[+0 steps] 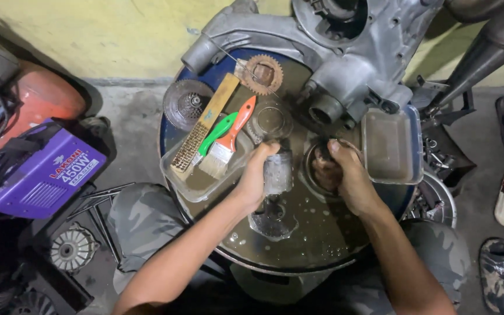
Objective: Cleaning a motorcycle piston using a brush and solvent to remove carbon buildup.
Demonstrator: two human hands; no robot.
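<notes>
A purple box [36, 175] sits on the floor at far left. On the wet drum top [322, 245], a clear tray [196, 184] holds a wire brush [202, 125] and a paintbrush [228, 140] (orange handle, with a green handle beside it). The left hand [255, 175] is wrapped tight around a metal cylinder [278, 172], upright near the middle of the drum. The right hand [345, 175] closes its fingers over a dark round part [322, 169], just beside the cylinder. A rusty gear [262, 74] and a grey casing [333, 52] lie behind; an empty tub [391, 146] stands at right.
</notes>
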